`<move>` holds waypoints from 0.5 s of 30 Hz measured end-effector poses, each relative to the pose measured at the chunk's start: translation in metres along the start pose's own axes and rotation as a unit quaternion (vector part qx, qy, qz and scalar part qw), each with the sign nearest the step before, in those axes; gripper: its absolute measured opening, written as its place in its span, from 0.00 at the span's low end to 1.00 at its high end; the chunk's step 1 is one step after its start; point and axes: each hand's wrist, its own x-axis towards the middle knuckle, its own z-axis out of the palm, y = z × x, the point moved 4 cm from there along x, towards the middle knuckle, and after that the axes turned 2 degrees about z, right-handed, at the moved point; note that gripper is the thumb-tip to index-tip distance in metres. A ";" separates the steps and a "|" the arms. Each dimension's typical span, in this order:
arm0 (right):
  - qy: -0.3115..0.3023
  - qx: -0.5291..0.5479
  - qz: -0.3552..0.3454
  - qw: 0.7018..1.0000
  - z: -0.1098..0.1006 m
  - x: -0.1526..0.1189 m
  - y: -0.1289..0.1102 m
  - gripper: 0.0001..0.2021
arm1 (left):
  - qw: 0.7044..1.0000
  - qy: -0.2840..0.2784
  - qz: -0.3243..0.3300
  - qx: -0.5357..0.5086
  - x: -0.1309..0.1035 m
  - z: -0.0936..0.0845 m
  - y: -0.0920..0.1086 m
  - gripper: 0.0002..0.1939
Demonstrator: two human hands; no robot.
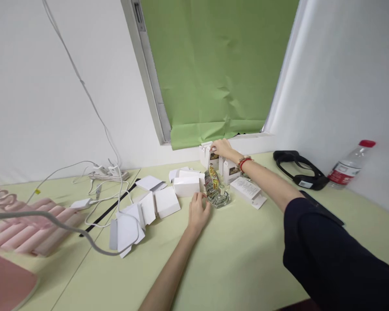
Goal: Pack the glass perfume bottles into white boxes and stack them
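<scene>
My right hand (221, 147) reaches to the back of the table, its bent fingers at the top of an upright white box (213, 160). Whether the fingers grip the box is too small to tell. My left hand (199, 211) rests on the table with fingers apart, near a row of small glass bottles (219, 196) with gold caps. Nothing shows in it. Another upright white box (231, 172) stands under my right wrist. A white box with printed text (246, 189) lies flat right of the bottles. Opened white boxes (187, 185) lie to their left.
Flattened white cartons (129, 226), a power strip (108, 175) with cables and a pink rack (35, 229) are on the left. At the right are a black headset (300, 170), a dark phone (322, 207) and a red-capped bottle (352, 166). A green blind (220, 65) hangs behind.
</scene>
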 end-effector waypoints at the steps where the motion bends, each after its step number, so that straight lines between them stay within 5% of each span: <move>1: 0.018 0.007 -0.008 1.000 -0.009 -0.008 -0.001 0.14 | 1.000 0.006 0.000 0.003 0.000 -0.001 0.000 0.10; 3: 0.064 0.016 -0.032 0.997 -0.025 -0.032 -0.008 0.12 | 1.000 0.025 0.004 0.003 0.000 -0.003 0.001 0.16; 6: 0.175 0.003 -0.157 0.972 -0.045 -0.083 -0.032 0.14 | 0.998 0.054 0.019 -0.006 -0.002 -0.005 0.004 0.29; 10: 0.224 -0.054 -0.319 0.919 -0.053 -0.143 -0.060 0.17 | 0.996 0.070 0.048 0.002 -0.005 -0.007 0.009 0.36; 13: 0.232 -0.076 -0.353 0.903 -0.061 -0.148 -0.060 0.18 | 0.996 0.052 0.073 0.021 -0.006 -0.007 0.014 0.32; 15: 0.232 -0.080 -0.317 0.916 -0.068 -0.131 -0.048 0.18 | 0.996 0.034 0.073 0.033 -0.007 -0.006 0.015 0.28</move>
